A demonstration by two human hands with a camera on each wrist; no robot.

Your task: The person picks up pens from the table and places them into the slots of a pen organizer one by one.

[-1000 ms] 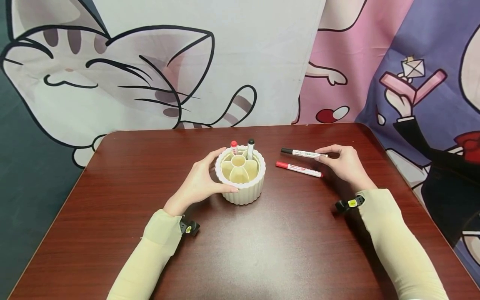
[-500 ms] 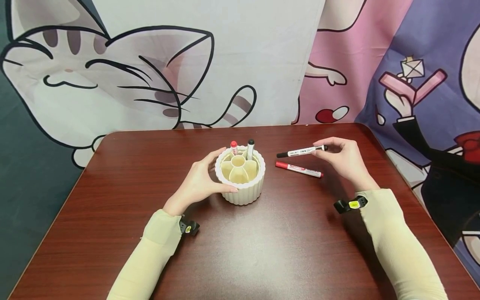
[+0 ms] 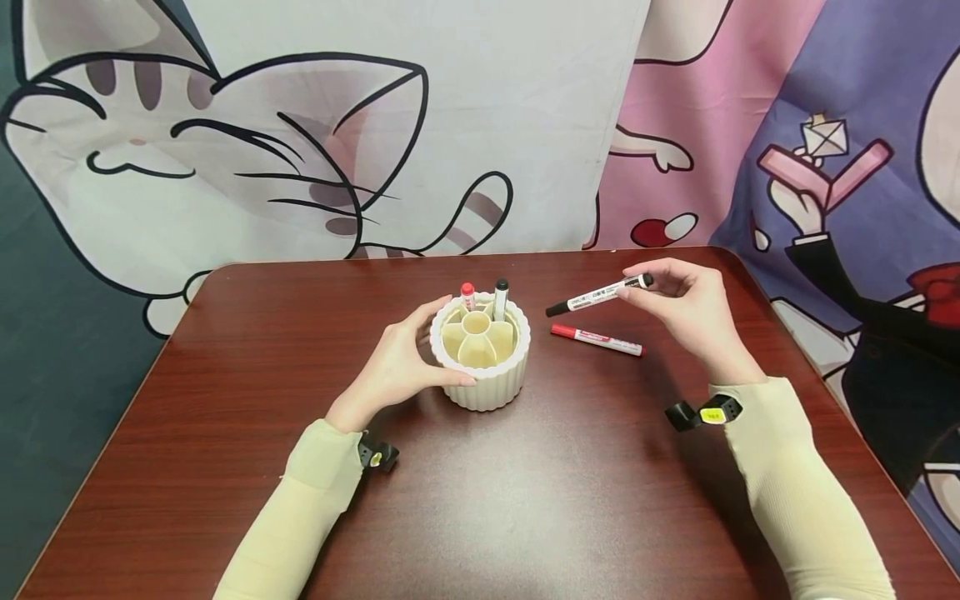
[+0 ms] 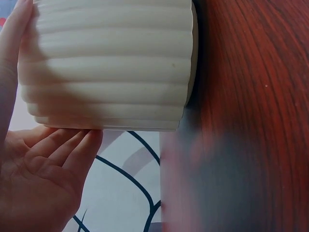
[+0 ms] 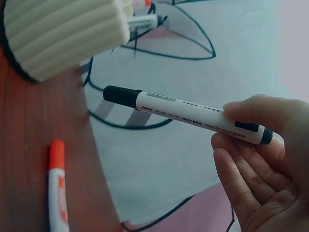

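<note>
A cream fluted pen holder (image 3: 487, 387) with several compartments stands on the table, a red-capped marker (image 3: 468, 297) and a black-capped marker (image 3: 501, 300) upright in its back slots. My left hand (image 3: 396, 358) grips it from the left, thumb along the near side and fingers round the far side; the left wrist view shows the fingers against its ribbed wall (image 4: 111, 72). My right hand (image 3: 686, 312) pinches a second black marker (image 5: 178, 110) near its rear end, cap pointing left toward the holder and tilted down. Below it a red marker (image 3: 597, 340) lies on the table.
The dark reddish wooden table (image 3: 480, 500) reaches back to a cloth backdrop (image 3: 525, 125) with cartoon drawings. A black wrist camera (image 3: 378, 452) sits on the left wrist, another wrist camera (image 3: 705, 413) on the right.
My right hand has raised the black marker off the table, its cap swinging slightly left and its rear end rising. The left hand and the pen holder have stayed put.
</note>
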